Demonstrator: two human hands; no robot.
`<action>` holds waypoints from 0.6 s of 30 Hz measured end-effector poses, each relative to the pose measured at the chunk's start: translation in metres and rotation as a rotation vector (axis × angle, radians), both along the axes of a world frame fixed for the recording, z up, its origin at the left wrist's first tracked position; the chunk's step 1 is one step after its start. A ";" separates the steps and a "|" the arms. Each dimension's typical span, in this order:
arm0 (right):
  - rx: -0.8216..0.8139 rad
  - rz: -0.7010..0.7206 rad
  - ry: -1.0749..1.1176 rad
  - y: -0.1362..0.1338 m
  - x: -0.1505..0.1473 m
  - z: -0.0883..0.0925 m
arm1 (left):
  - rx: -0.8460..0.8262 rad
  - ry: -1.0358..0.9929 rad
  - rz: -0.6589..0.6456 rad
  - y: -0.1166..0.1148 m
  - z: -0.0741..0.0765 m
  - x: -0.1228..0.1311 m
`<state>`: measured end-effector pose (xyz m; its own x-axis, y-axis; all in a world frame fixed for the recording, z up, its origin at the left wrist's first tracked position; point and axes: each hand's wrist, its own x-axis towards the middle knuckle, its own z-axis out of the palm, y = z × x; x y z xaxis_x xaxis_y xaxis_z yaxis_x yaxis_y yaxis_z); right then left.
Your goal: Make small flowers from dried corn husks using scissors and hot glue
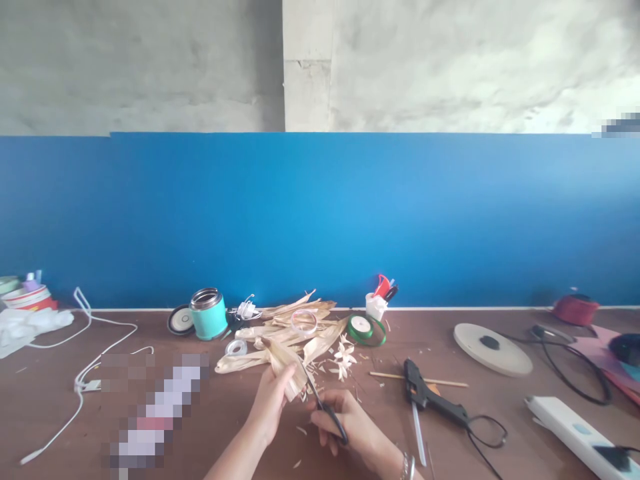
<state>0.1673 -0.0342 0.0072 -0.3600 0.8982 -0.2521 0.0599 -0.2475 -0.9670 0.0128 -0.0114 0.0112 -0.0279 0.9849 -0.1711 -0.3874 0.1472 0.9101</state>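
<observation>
My left hand (271, 400) pinches a dry corn husk (287, 368) with a dark tip, holding it just above the table. In my right hand (345, 427) is a pair of black-handled scissors (327, 417), its blades pointing up and left along the husk's right edge. Whether the blades bite into the husk is too small to tell. Behind both hands lies a loose heap of more dried husks (265, 330). Pale star-shaped flowers (343, 360) made of husk-like strips sit right of the heap, with small scraps around them.
A turquoise jar (209, 315) stands behind left, near a tape roll (236, 347). Green ribbon (361, 327) and a white cup (376, 307) of tools are behind right. A glue gun (433, 397) lies across a wooden stick, near a power strip (575, 427). White cables (83, 363) trail left.
</observation>
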 end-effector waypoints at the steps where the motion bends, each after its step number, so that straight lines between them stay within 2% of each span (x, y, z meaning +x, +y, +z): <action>1: 0.002 -0.001 0.001 0.000 0.000 0.000 | 0.000 0.032 -0.011 -0.001 0.000 0.001; 9: 0.015 -0.014 -0.015 0.000 -0.001 -0.002 | -0.003 0.230 0.041 -0.014 0.016 0.008; 13: 0.031 -0.034 -0.043 0.001 -0.001 -0.002 | 0.042 0.180 -0.035 -0.019 0.022 0.011; 18: 0.046 -0.040 -0.050 0.001 -0.001 -0.003 | 0.042 0.137 -0.128 -0.018 0.017 0.012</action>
<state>0.1658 -0.0334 0.0044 -0.3112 0.9228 -0.2271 0.0989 -0.2062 -0.9735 0.0248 -0.0292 0.0287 0.0781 0.9880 -0.1334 -0.2397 0.1485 0.9594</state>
